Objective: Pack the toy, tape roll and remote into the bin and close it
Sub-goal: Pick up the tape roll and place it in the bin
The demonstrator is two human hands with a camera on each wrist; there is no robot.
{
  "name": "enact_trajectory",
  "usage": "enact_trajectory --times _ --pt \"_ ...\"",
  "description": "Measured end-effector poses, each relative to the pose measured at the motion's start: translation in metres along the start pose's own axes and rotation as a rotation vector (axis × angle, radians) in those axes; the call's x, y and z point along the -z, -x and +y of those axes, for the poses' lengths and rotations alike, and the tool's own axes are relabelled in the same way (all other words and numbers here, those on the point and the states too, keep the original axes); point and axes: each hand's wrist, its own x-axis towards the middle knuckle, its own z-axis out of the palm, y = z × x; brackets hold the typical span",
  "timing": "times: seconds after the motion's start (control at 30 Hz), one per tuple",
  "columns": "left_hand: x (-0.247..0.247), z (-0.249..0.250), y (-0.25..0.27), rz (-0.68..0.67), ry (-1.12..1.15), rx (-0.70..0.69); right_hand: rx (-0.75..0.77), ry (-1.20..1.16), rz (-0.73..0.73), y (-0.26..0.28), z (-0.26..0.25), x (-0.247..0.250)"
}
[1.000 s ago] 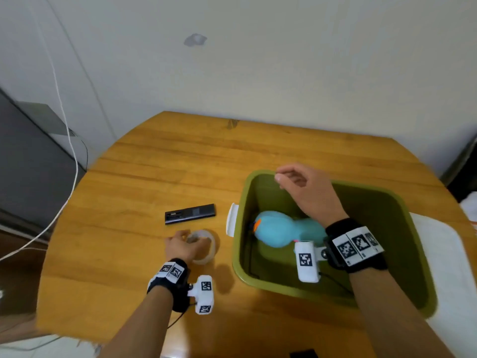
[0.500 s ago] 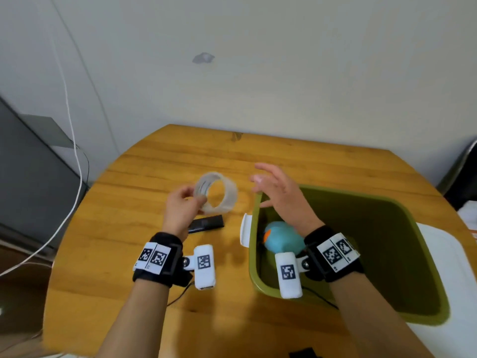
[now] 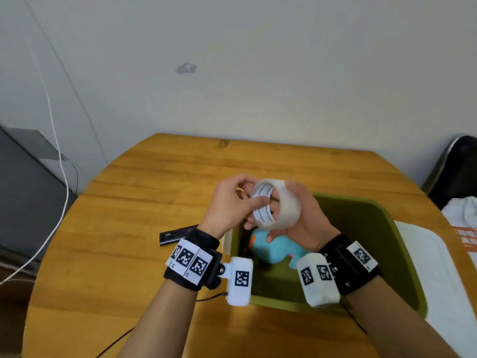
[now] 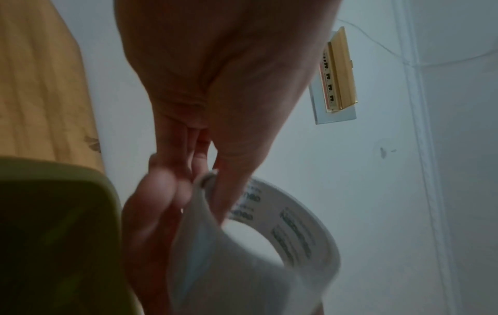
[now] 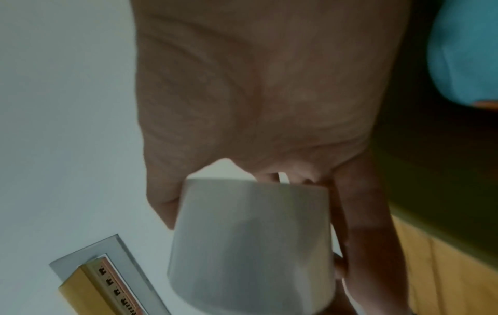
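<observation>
Tape roll (image 3: pixel 277 204) is held up between both hands, just above the green bin's (image 3: pixel 402 244) left rim. Left hand (image 3: pixel 228 205) pinches its near edge, right hand (image 3: pixel 300 215) cups the outside w/ fingers curled round it (mid hand-over, I'd guess). Toy (image 3: pixel 271 250) lies directly below in the bin; remote (image 3: pixel 175 235) on table (image 3: pixel 129 228), nearer the left hand.

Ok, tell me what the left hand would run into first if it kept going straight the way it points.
The left hand already pinches the tape roll, so that comes first. Just past the roll lies the right hand, gripping its far side. Depth beyond that is hard to judge.
</observation>
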Motion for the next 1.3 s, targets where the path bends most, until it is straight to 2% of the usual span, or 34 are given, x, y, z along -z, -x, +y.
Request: enact_trajectory --times 0.07,0.13,0.17,0.23,0.27,0.33,0.4,0.47,0.6,0.67,0.8,0.9,1.1,1.2,1.27,1.3 --pt "-0.003 -0.001 0.0 0.016 0.037 0.042 0.015 0.088 0.075 0.006 -0.003 0.016" --pt "0.001 -0.008 -0.002 0.13 0.083 0.123 -0.002 0.21 0.224 0.008 -0.004 0.036" --pt "0.004 -0.015 -0.005 0.201 0.104 0.175 -0.022 0.342 0.291 0.008 -0.005 0.045" --pt "0.005 -0.029 -0.011 0.28 0.112 0.275 -0.088 0.846 0.341 0.01 0.001 0.058" --pt "0.004 -0.036 -0.014 0.279 0.101 0.327 -0.116 1.191 0.281 0.011 0.007 0.062" --pt "-0.006 -0.044 -0.02 0.224 0.126 0.467 -0.121 1.8 -0.02 0.009 0.03 0.069" --pt "-0.016 -0.055 -0.026 0.163 0.244 0.595 -0.146 2.036 -0.361 0.005 0.056 0.074" --pt "-0.019 -0.061 -0.027 0.171 0.352 0.662 -0.14 2.084 -0.583 0.0 0.082 0.081" --pt "-0.016 -0.068 -0.029 0.166 0.412 0.666 0.011 2.162 -0.845 -0.005 0.112 0.085" --pt "-0.016 -0.068 -0.027 0.178 0.407 0.659 0.056 2.199 -0.942 -0.012 0.12 0.086" --pt "-0.017 -0.072 -0.026 0.177 0.447 0.65 -0.005 2.316 -1.062 -0.022 0.135 0.091" --pt "-0.017 -0.074 -0.026 0.172 0.45 0.645 -0.092 2.295 -1.02 -0.024 0.142 0.095" --pt "-0.014 -0.08 -0.027 0.136 0.421 0.62 -0.055 2.236 -0.874 -0.027 0.145 0.106" --pt "-0.004 -0.089 -0.027 0.11 0.421 0.62 0.034 2.157 -0.766 -0.018 0.129 0.103" --pt "0.01 -0.104 -0.029 0.131 0.408 0.628 0.003 2.084 -0.679 -0.008 0.105 0.096" --pt "0.019 -0.113 -0.03 0.183 0.383 0.628 -0.019 2.054 -0.626 -0.003 0.093 0.094"
